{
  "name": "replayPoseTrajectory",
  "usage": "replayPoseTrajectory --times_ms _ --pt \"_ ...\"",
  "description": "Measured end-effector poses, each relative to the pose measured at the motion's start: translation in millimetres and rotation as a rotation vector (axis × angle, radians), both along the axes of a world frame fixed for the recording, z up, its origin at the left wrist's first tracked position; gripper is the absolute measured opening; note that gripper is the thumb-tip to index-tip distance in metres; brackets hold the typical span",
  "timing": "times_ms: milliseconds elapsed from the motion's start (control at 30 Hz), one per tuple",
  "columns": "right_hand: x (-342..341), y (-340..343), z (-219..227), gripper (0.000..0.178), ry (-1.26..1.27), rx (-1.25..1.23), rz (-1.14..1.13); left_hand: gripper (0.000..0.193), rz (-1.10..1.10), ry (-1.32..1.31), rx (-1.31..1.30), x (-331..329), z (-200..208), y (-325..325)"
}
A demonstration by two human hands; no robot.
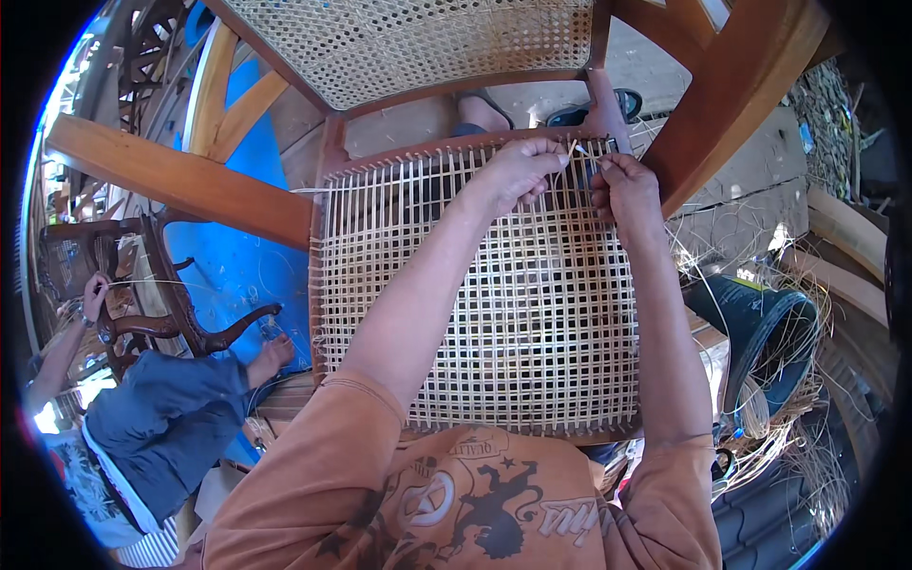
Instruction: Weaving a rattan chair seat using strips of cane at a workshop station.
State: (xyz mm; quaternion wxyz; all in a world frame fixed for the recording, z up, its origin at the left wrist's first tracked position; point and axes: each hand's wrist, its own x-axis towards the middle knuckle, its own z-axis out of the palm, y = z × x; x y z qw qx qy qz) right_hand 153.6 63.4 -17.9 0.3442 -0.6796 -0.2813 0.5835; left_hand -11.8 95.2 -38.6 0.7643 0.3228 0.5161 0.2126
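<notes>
In the head view, a tan, open-mesh woven cane seat (513,313) spans a reddish-brown wooden chair frame (331,142) before the person. Over the seat's far edge, toward its right corner, the left hand's (522,178) grip pinches a thin, yellowish cane strip (572,148) – just beside it, the right hand's (627,187) grip is closed on a slim, pale-tipped piece (581,148), too small to identify. Right of the seat stands a dark green, round bucket (734,318); left, a bright blue sheet (214,266).

Chair back (418,47) cut off above; item (582,148) in right hand (629,190) unclear
</notes>
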Motion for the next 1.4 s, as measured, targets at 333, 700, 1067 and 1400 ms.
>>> replayPoseTrajectory --times_ms 333,700,1067,1400 --pt "0 3 3 0.014 0.047 -0.029 0.004 0.011 0.115 -0.092 0.092 2 -2 -8" --pt "-1 3 -3 0.015 0.029 0.004 0.019 0.011 0.125 0.007 0.098 7 -3 -8" --pt "-3 2 4 0.015 0.117 0.014 -0.048 0.012 0.168 0.053 0.122 12 -2 -9" --pt "-7 5 6 0.017 0.065 0.011 0.016 0.012 0.192 0.253 0.340 17 -17 -15"
